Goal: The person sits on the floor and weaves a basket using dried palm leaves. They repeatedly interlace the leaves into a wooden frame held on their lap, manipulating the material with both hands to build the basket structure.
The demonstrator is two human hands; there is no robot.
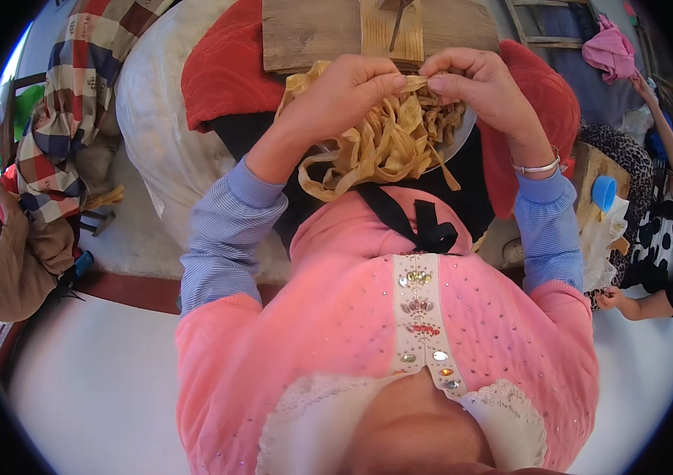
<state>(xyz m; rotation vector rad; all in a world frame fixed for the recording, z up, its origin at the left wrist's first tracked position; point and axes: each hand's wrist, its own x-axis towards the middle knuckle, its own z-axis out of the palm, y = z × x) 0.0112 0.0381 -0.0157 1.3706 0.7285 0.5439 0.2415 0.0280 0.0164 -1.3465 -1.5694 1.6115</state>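
My left hand (pixel 344 91) and my right hand (pixel 475 83) meet fingertip to fingertip over a heap of tan, flat, ribbon-like strips (pixel 384 142). Both hands pinch the same strip (pixel 416 81) at the top of the heap. The heap lies in a round metal dish (pixel 457 141) on my lap, and some strips hang over its near side. A wooden board (pixel 313 32) with an upright block and a metal spike lies just beyond my hands.
A red cushion (pixel 226 67) and a white sack (pixel 154 119) lie at the left. Checked cloth (pixel 75 87) hangs further left. At the right sits another person (pixel 653 237), a blue cup (pixel 603 192) and pink cloth (pixel 610 49).
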